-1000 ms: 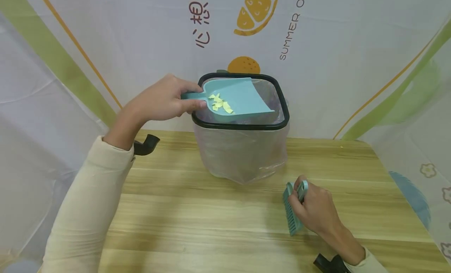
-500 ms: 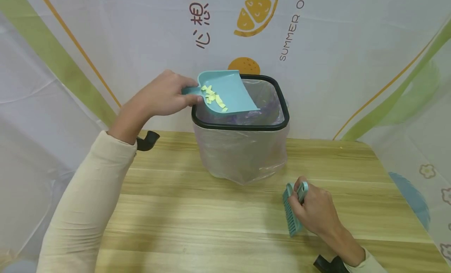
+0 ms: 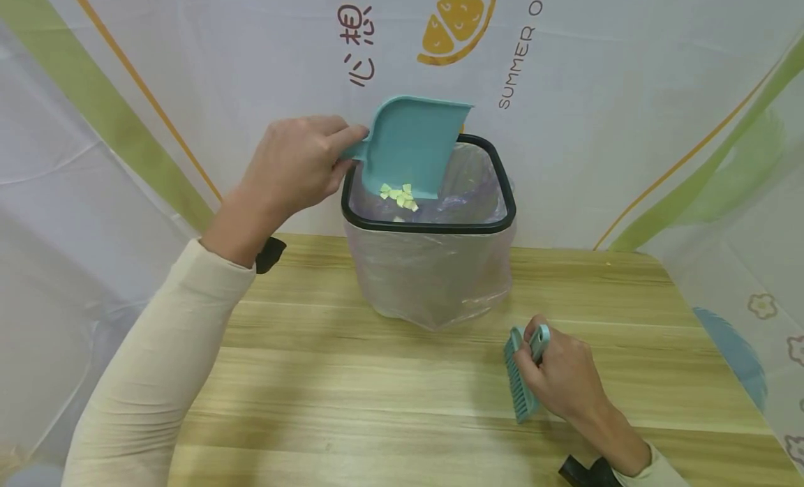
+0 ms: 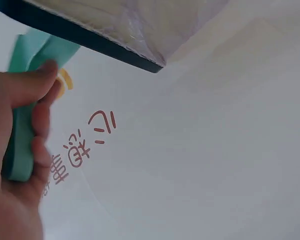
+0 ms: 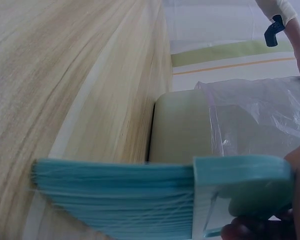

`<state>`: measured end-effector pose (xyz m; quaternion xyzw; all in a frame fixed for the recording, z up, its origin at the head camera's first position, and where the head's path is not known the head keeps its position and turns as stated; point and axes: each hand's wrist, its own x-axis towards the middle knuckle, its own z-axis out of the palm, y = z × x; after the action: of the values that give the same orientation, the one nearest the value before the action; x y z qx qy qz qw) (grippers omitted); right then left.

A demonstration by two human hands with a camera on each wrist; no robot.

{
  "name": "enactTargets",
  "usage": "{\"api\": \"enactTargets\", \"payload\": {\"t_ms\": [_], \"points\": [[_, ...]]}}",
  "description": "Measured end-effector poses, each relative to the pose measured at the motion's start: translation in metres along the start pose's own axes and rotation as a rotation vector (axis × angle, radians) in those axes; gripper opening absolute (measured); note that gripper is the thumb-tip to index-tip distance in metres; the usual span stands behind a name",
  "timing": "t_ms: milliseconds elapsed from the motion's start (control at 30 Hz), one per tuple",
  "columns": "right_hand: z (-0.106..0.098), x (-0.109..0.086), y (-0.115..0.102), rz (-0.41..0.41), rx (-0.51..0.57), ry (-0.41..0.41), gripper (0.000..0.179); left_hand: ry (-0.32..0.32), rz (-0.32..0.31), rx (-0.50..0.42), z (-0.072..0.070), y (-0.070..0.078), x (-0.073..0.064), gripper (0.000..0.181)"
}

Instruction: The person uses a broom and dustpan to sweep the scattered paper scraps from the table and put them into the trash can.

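My left hand (image 3: 306,157) grips the handle of a light blue dustpan (image 3: 411,145) in the head view. The pan is tilted steeply over a trash bin (image 3: 433,271) with a black rim and a clear plastic liner. Yellow paper scraps (image 3: 402,196) are at the pan's lower edge, above the bin's opening; some look to be falling. The left wrist view shows fingers curled round the handle (image 4: 22,142). On the right, my right hand (image 3: 562,372) holds a matching small brush (image 3: 520,379) over the table. Its blue bristles (image 5: 115,195) fill the lower right wrist view.
The bin stands at the back of a wooden table (image 3: 377,403). A printed white curtain (image 3: 597,124) hangs behind and at both sides. Each wrist wears a black camera mount, such as the left one (image 3: 270,255).
The dustpan first shifted left, then rose and tipped steeply toward me. The paper scraps slid from near the handle to its lower edge. My right hand and brush stayed in place.
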<state>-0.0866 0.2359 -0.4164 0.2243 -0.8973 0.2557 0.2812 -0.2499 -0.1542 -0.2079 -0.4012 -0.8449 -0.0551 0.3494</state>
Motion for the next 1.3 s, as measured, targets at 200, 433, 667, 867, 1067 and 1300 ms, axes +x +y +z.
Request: {"api": "enactTargets", "payload": {"t_ms": [200,433,667,867,1067,1300], "points": [[0.000,0.000,0.000,-0.003,-0.009,0.001,0.010,0.203,0.200,0.094,0.003,0.002,0.003,0.023],[0.000,-0.001,-0.001,0.004,-0.006,-0.001,0.011,0.215,0.227,0.103,0.002,0.004,0.003,0.017],[0.000,-0.001,-0.001,0.009,0.000,-0.002,0.011,0.104,0.122,0.071,0.000,0.005,-0.002,0.033],[0.001,-0.001,-0.001,-0.001,-0.001,0.001,0.012,0.050,0.091,0.068,0.000,0.006,-0.006,0.036],[0.001,0.000,-0.001,-0.004,-0.001,0.001,0.012,0.020,0.070,0.050,0.000,0.008,-0.009,0.037],[0.001,0.000,-0.002,-0.001,-0.003,-0.002,0.012,-0.002,0.061,0.041,0.000,0.012,-0.011,0.046]]}}
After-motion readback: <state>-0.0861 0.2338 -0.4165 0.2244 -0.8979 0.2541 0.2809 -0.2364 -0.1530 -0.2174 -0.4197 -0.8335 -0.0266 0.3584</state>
